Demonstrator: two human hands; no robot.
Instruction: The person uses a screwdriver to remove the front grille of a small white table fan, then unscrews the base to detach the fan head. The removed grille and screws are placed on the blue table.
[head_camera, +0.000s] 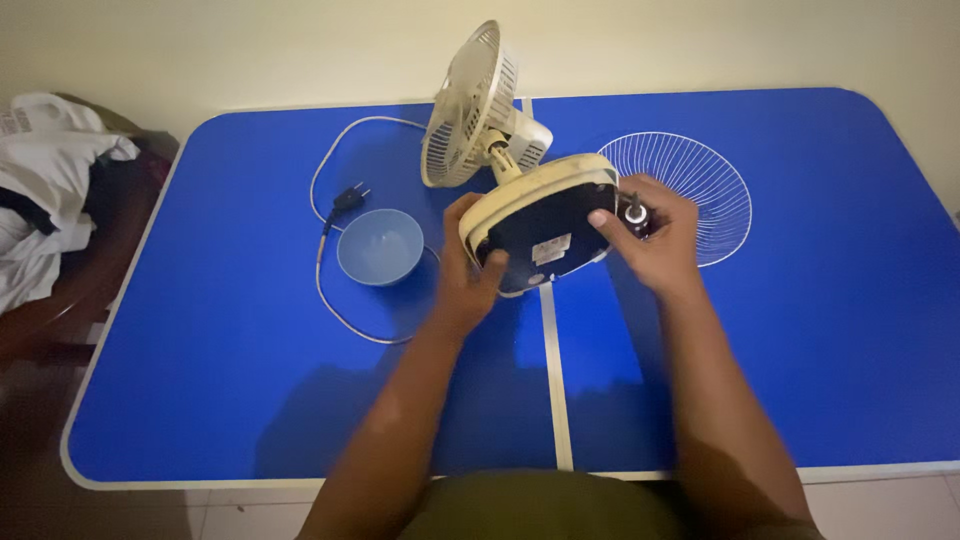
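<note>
A small cream table fan (505, 150) lies tipped over on the blue table (220, 380), its base turned up toward me with the dark underside (545, 235) showing. My left hand (465, 275) grips the left edge of the base. My right hand (650, 240) holds the right edge and also has a small dark tool handle (634, 212) in its fingers. The fan's rear grille and motor point away from me.
A detached white wire grille (700, 185) lies flat right of the fan. A blue bowl (379, 246) sits to the left, with the fan's white cord and dark plug (346, 200) looping around it. White cloth (45, 190) is piled on a chair at far left.
</note>
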